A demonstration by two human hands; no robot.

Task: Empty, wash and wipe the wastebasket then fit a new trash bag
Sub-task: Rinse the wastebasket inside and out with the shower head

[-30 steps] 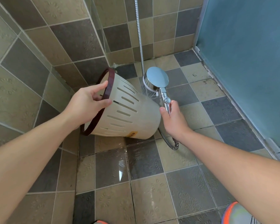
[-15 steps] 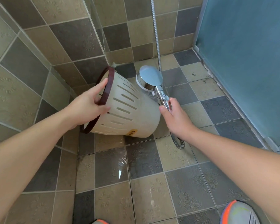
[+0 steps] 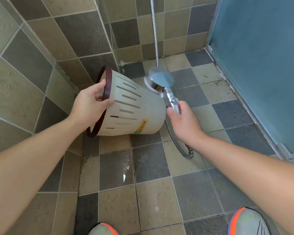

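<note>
A cream slotted wastebasket (image 3: 136, 107) with a dark brown rim lies tipped on its side above the tiled floor, its mouth facing left and a yellow label near its base. My left hand (image 3: 90, 102) grips the brown rim, thumb over the outside. My right hand (image 3: 183, 122) holds the chrome handle of a shower head (image 3: 159, 80), whose round face points at the basket's upper side near its base. I see no water spray clearly.
A metal shower hose (image 3: 155, 31) hangs down the tiled back wall and loops on the floor (image 3: 185, 150). A frosted blue glass door (image 3: 261, 65) closes the right side. The floor tiles (image 3: 115, 168) look wet. My shoes (image 3: 246, 221) show at the bottom edge.
The shower head has swung left and closer to the basket's base. The basket has tilted a little, held by the same grip. My view has shifted slightly.
</note>
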